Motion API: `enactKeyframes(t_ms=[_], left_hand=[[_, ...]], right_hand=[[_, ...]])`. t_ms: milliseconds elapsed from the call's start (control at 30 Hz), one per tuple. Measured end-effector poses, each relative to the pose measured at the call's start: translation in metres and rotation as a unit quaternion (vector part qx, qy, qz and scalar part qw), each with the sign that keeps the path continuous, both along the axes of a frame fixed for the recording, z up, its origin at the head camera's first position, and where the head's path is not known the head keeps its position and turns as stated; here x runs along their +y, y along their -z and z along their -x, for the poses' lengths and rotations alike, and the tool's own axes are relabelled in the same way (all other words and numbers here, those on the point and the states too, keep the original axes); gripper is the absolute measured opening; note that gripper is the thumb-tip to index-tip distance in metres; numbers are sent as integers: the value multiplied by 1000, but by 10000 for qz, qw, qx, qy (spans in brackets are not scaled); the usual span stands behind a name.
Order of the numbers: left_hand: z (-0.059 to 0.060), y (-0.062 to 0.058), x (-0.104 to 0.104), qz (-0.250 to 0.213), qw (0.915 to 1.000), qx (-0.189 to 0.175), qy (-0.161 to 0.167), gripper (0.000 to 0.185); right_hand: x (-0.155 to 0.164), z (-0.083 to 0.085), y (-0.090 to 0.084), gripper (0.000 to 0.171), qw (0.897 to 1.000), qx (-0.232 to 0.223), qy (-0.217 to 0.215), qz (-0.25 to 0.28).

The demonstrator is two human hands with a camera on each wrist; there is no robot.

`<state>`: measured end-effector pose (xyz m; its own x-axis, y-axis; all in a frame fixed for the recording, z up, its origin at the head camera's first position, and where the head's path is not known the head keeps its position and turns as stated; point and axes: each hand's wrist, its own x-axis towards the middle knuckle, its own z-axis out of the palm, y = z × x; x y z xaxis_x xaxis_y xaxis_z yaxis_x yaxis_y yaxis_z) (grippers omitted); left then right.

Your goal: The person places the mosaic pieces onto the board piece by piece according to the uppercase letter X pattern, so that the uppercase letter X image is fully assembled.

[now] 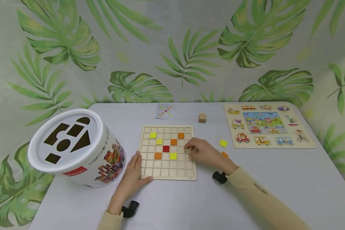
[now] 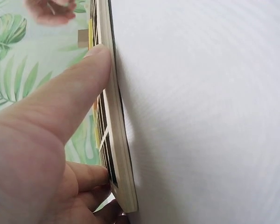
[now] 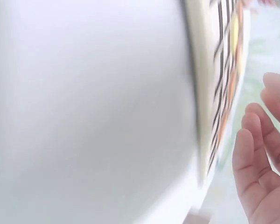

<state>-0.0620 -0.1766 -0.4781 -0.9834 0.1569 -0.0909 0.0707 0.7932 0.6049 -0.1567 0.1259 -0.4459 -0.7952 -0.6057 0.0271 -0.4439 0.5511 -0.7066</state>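
Observation:
A wooden grid board (image 1: 168, 172) lies flat on the grey table (image 1: 189, 204). It carries yellow tiles (image 1: 153, 135), orange tiles (image 1: 180, 135) and one red tile (image 1: 165, 148). My left hand (image 1: 136, 167) rests flat against the board's near left corner. In the left wrist view its thumb (image 2: 95, 63) presses the board's rim (image 2: 119, 140). My right hand (image 1: 196, 152) hovers over the board's right side, fingertips by the grid. Its fingers (image 3: 256, 158) hang loosely curved and hold nothing I can see. The board's edge (image 3: 203, 93) is blurred there.
A loose yellow tile (image 1: 223, 143) and an orange tile (image 1: 225, 154) lie right of the board. Behind it are a pattern card (image 1: 165, 111) and a wooden cube (image 1: 202, 118). A vehicle puzzle (image 1: 267, 124) lies far right; a white shape-sorter bucket (image 1: 74, 147) lies tipped at the left.

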Motion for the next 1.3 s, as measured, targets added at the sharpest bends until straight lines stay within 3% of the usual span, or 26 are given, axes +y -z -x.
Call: enactKeyframes(t_ms=[300,533,867,1300], left_hand=[[-1,-3,-1,42,10000,3,23,103],[-1,-3,-2,70,9999,42,60,102],[0,-2,-1,3,10000,-18,55,102],[0,-1,0,-78,10000,-16,-16,101]], right_hand=[[92,-10,6,22,9966,344,673,-313],[115,-18,16,24,9931,231,825,-795],[84,-15,18,25,9958,349,600,-589],[-16,-14,-2,24,9986,256,-359,-306]])
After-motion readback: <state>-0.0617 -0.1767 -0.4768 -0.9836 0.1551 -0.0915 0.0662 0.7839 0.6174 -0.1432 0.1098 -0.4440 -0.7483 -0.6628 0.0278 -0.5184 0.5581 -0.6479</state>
